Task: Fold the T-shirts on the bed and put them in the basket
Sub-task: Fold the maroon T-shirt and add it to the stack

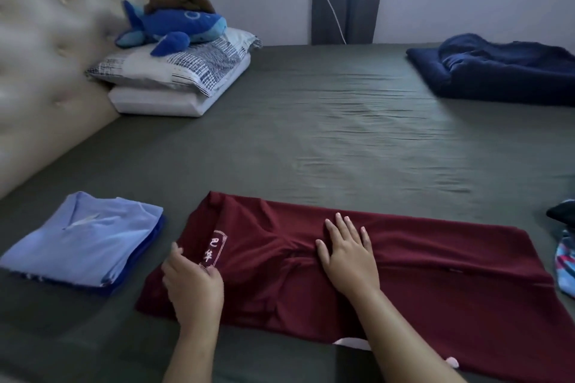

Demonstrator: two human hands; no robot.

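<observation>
A dark red T-shirt (420, 283) lies across the near part of the bed, folded lengthwise into a long strip, its collar end to the left with a white printed emblem. My right hand (348, 252) lies flat on its middle with fingers spread, bunching the cloth a little. My left hand (193, 283) is over the collar end beside the emblem, fingers curled; whether it pinches the cloth I cannot tell. A folded light blue T-shirt (84, 242) sits on a darker blue one at the near left. No basket is in view.
The bed (342, 134) has a grey-green sheet. Pillows (174, 78) with a blue plush whale (174, 25) lean at the padded headboard (46, 56), far left. A dark navy garment (497, 68) lies at the far right. More clothes (564, 246) poke in at the right edge.
</observation>
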